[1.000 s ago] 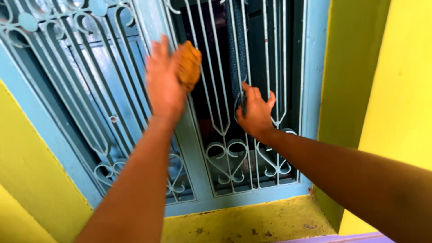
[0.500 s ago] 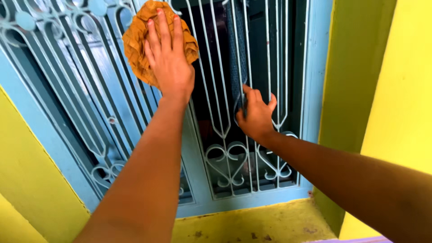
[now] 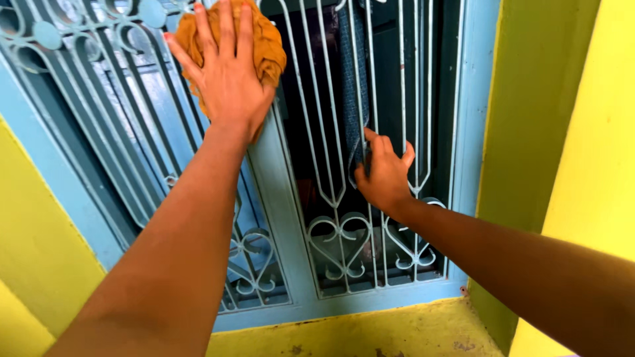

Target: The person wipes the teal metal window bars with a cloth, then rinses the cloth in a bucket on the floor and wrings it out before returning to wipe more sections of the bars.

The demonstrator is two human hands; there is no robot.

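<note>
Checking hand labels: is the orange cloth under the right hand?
No, the crumpled orange cloth is pressed against the pale blue metal window grille by the left hand.

Bright, even daylight floods the yellow wall (image 3: 582, 165) and pale blue window grille (image 3: 344, 198); the room behind the bars lies in deep shadow. Focus is sharp, colours saturated, no glare.

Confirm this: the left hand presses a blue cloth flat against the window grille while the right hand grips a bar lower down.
Not quite. The cloth under the left hand is orange-brown, not blue, as the head view shows. The rest stands: it is pressed flat against the pale blue window grille, and the right hand grips a bar lower down.
</note>
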